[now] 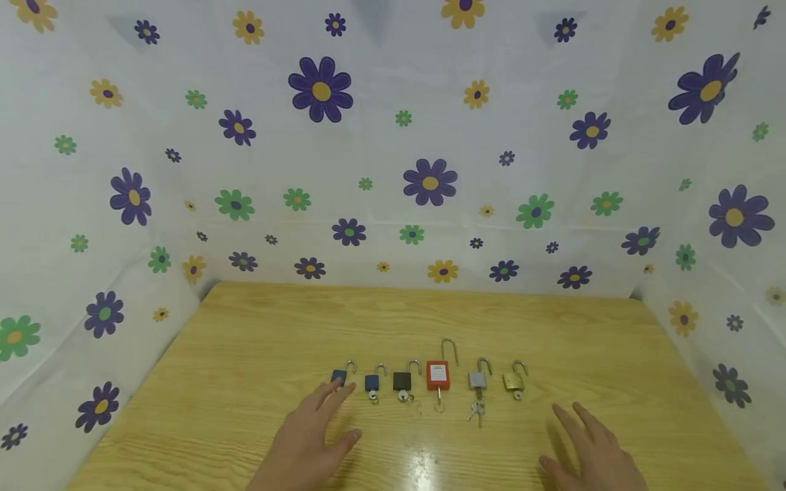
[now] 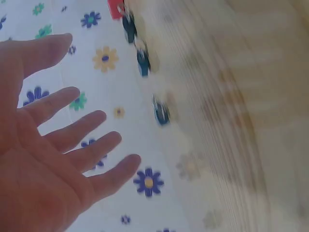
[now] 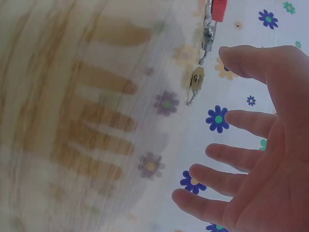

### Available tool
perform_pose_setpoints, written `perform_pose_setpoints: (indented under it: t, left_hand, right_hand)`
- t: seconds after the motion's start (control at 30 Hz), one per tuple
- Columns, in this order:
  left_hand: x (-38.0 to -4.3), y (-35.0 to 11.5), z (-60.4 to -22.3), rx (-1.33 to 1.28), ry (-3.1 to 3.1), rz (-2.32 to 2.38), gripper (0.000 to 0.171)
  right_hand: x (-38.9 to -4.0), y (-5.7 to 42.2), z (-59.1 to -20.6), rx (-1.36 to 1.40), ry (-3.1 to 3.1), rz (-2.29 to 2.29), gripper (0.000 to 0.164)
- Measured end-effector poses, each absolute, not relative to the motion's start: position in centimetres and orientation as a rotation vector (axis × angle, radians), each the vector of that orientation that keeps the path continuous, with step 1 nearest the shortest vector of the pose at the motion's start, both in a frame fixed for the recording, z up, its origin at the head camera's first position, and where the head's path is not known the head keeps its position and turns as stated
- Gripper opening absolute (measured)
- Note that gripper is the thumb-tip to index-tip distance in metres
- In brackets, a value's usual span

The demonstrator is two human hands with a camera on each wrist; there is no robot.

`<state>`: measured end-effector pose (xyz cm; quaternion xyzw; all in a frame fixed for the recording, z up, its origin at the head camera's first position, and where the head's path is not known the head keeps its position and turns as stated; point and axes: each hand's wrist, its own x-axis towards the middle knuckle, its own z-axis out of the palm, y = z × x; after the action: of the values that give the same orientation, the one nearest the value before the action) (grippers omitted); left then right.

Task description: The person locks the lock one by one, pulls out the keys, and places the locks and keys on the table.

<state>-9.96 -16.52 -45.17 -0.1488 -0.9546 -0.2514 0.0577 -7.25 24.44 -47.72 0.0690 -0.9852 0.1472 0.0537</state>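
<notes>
Several padlocks stand in a row, each with its shackle open. From the left come a blue padlock (image 1: 338,376), a second blue padlock (image 1: 371,382), a black padlock (image 1: 402,381), a red padlock (image 1: 438,375) with a white label, a silver padlock (image 1: 477,380) and a brass padlock (image 1: 512,382). My left hand (image 1: 307,433) has its fingers spread and holds nothing; in the head view its fingertips overlap the leftmost padlock's lower edge. To the right of the brass padlock, my right hand (image 1: 592,447) hovers with spread fingers, also holding nothing.
Keys (image 1: 478,410) hang from the silver padlock, and small keys sit in others. The wooden table (image 1: 276,327) is glossy, with a bright reflection near its front. A white flowered cloth (image 1: 368,143) encloses the back and both sides.
</notes>
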Motion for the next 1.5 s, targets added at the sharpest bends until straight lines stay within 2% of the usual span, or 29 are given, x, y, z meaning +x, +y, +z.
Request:
perform_pose_setpoints:
  t: [0.23,0.37,0.63,0.83,1.07,1.5]
  left_hand:
    - [-11.9,-10.6,-45.4,-0.720,-2.783,-0.935,0.037]
    - [-13.6,-7.3,-45.6,-0.836,-2.762,-0.907,0.032]
    - [-17.4,-2.3,-46.7,-0.988,-2.745,-0.675,0.034]
    - [-18.6,1.7,-46.8,-1.047,-2.812,-0.573,0.039]
    - [-19.8,5.8,-48.3,-0.973,-2.858,-0.392,0.040]
    - [-20.5,7.3,-48.2,-0.936,-2.864,-0.203,0.031]
  right_hand:
    - [-7.3,24.4,-47.8,0.254,-2.947,0.538,0.066]
    - [-7.3,24.5,-47.9,0.293,-2.924,0.581,0.060]
    - [-7.2,24.4,-48.1,0.312,-2.882,0.594,0.049]
    - [-7.3,24.5,-48.2,0.326,-2.863,0.589,0.045]
    - [-7.2,24.8,-48.4,0.338,-2.898,0.574,0.044]
    - [-7.5,25.1,-47.9,0.336,-2.891,0.596,0.042]
